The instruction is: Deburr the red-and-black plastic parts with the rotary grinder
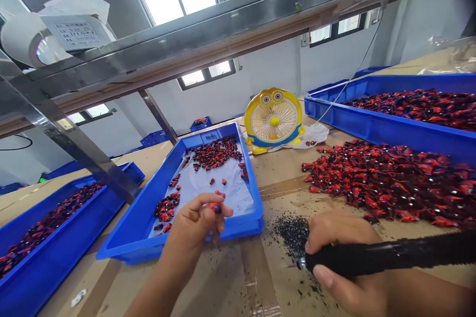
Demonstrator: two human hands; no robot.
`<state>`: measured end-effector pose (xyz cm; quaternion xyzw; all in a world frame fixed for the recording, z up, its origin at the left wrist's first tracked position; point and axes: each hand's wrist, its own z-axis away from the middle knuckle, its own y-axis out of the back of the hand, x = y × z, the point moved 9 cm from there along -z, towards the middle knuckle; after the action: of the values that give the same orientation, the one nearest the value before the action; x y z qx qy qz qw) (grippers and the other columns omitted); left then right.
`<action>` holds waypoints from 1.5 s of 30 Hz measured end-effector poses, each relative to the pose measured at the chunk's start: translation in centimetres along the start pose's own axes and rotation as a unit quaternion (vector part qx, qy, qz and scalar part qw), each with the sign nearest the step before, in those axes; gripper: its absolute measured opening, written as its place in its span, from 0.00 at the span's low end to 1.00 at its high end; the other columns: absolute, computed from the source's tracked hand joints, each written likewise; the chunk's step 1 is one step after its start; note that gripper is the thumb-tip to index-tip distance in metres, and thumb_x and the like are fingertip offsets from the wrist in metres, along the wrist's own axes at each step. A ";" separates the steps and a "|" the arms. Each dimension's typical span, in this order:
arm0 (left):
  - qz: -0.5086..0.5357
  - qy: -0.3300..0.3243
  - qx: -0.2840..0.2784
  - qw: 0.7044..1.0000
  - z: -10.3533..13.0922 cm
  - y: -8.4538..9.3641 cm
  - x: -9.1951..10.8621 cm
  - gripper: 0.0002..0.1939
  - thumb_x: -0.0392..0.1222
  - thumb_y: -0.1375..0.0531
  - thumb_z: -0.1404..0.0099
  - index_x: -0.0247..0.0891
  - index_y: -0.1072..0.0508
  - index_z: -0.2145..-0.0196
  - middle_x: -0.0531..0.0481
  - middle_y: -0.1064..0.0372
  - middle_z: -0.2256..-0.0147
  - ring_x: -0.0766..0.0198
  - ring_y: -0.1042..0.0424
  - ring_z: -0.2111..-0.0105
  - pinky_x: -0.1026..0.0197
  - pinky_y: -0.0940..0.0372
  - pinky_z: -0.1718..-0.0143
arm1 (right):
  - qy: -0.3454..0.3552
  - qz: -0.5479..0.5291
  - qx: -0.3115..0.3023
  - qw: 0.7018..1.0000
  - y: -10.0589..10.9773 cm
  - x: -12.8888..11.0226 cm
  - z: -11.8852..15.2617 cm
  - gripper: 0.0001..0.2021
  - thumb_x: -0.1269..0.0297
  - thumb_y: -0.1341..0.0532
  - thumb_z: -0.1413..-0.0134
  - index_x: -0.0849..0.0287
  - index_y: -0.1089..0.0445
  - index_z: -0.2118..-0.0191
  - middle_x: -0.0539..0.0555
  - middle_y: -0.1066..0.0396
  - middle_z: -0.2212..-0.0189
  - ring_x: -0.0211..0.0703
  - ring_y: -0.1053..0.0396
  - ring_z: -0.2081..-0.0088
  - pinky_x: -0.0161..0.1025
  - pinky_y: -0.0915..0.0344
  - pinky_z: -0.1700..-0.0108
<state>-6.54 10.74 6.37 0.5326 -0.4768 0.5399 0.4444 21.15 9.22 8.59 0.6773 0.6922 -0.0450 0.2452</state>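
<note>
My left hand [195, 228] is closed in a pinch on a small red and black plastic piece [213, 205], held above the near rim of a blue tray [238, 225]. White lining and several scattered red and black pieces show inside that tray. In my right hand [342, 252] is a black rotary tool [345, 259], its thin metal tip pointing left toward the left hand but apart from the piece. Beneath the tip lies a heap of black shavings [292, 233] on the brown table covering.
A big pile of red and black pieces [394, 178] spreads over the table at right, before another blue tray [390, 124]. A third blue tray [74, 242] stands at left. Behind are a yellow fan [274, 120] and a metal shelf beam [208, 34] overhead.
</note>
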 end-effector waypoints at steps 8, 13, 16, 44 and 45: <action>0.226 0.072 -0.062 0.970 2.7 -6.4 -4.4 0.30 0.67 0.19 0.53 0.41 0.18 0.66 0.52 0.27 0.65 0.69 0.37 0.71 0.66 0.39 0.69 | -0.023 0.000 0.037 0.999 0.3 -0.7 -0.5 0.16 0.51 0.44 0.26 0.52 0.32 0.66 0.44 0.31 0.81 0.34 0.32 0.80 0.36 0.37 0.75; 0.290 0.110 -0.078 0.948 3.4 -7.0 -7.1 0.27 0.66 0.20 0.50 0.42 0.17 0.67 0.56 0.35 0.68 0.71 0.38 0.72 0.68 0.40 0.71 | -0.054 0.004 0.047 0.997 0.7 -0.8 -0.2 0.17 0.49 0.43 0.25 0.52 0.32 0.66 0.45 0.33 0.82 0.36 0.33 0.79 0.37 0.37 0.75; 0.304 0.120 -0.086 0.941 3.7 -7.1 -8.5 0.25 0.65 0.20 0.47 0.43 0.16 0.64 0.56 0.32 0.69 0.73 0.38 0.74 0.70 0.40 0.73 | -0.049 0.014 -0.009 0.999 0.4 -0.8 -0.1 0.16 0.49 0.42 0.25 0.53 0.31 0.64 0.46 0.30 0.81 0.36 0.29 0.77 0.38 0.34 0.74; 0.012 -0.008 -0.101 0.995 4.5 -8.2 -6.9 0.10 0.49 0.25 0.31 0.41 0.16 0.61 0.44 0.12 0.54 0.67 0.18 0.67 0.68 0.24 0.65 | -0.104 -0.041 0.057 0.992 1.2 0.6 0.6 0.14 0.49 0.38 0.29 0.53 0.30 0.62 0.47 0.35 0.78 0.37 0.34 0.79 0.39 0.36 0.76; -0.011 -0.047 -0.095 0.994 4.5 -8.1 -6.3 0.07 0.46 0.24 0.32 0.42 0.14 0.62 0.45 0.12 0.57 0.65 0.17 0.65 0.68 0.23 0.64 | -0.107 -0.043 0.035 0.993 1.2 0.6 0.5 0.13 0.49 0.39 0.28 0.53 0.30 0.60 0.47 0.34 0.78 0.37 0.33 0.79 0.39 0.36 0.77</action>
<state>2.36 7.71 0.35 0.5175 -0.5407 0.4617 0.4761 22.46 9.63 8.23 0.6461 0.6887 -0.1518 0.2920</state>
